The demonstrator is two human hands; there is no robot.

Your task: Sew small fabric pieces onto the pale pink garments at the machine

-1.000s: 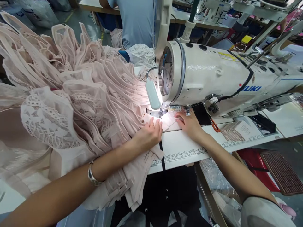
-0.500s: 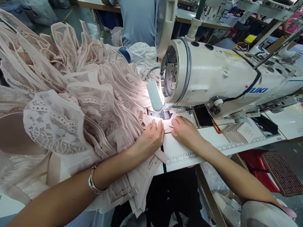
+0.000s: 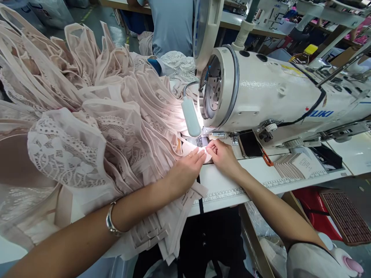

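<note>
Under the lit needle area of the sewing machine (image 3: 252,88) lies a pale pink bra piece (image 3: 188,148). My left hand (image 3: 187,170) rests on it from the left, its fingers stretched out flat over the cloth. On the other side, my right hand (image 3: 224,157) pinches the edge of the same piece between thumb and curled fingers. The presser foot (image 3: 199,141) sits just beyond my fingertips, partly hidden by the lamp (image 3: 191,117). A large heap of pale pink bras (image 3: 116,104) with lace cups lies left of the machine, against my left forearm.
A dark phone (image 3: 249,144), orange-handled snips (image 3: 267,158) and a stack of labels (image 3: 298,165) lie right of my hands. A ruler strip (image 3: 232,193) edges the table. Ahead sits a person in a blue shirt (image 3: 172,27). A red stool (image 3: 307,200) stands lower right.
My left fingers have gone from pinching the bra piece to lying flat on it. My right hand has shifted slightly left, closer to the left fingertips. The view has tilted a little.
</note>
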